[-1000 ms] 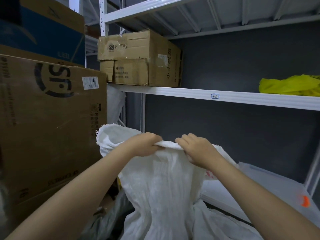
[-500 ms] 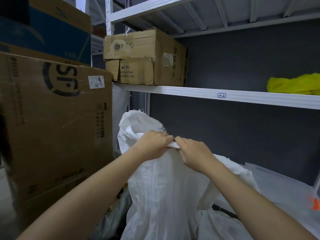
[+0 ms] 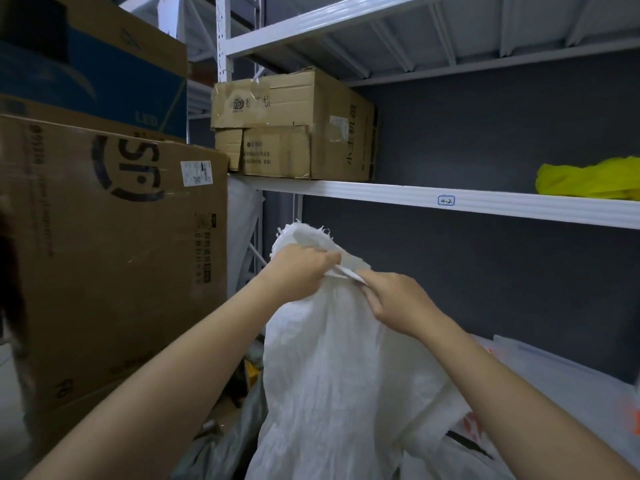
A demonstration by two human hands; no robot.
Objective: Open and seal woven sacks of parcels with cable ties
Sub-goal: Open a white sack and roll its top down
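Note:
A white woven sack (image 3: pixel 332 368) stands upright in front of me, its frayed mouth gathered at the top. My left hand (image 3: pixel 301 268) grips the bunched top edge from the left. My right hand (image 3: pixel 394 303) pinches the same edge just to the right, fingertips nearly touching the left hand. The loose frayed end of the mouth sticks up behind my left hand. No cable tie shows in view.
A large brown carton (image 3: pixel 114 258) stands close on the left with a blue box (image 3: pixel 104 81) on top. White shelving (image 3: pixel 450 202) runs behind, holding cardboard boxes (image 3: pixel 294 129) and a yellow bag (image 3: pixel 588 180). More white and clear bags (image 3: pixel 571 393) lie at lower right.
My hands have drawn together along the sack's top edge, bunching the mouth narrower. The sack top has shifted right and its frayed end now stands up behind my left hand.

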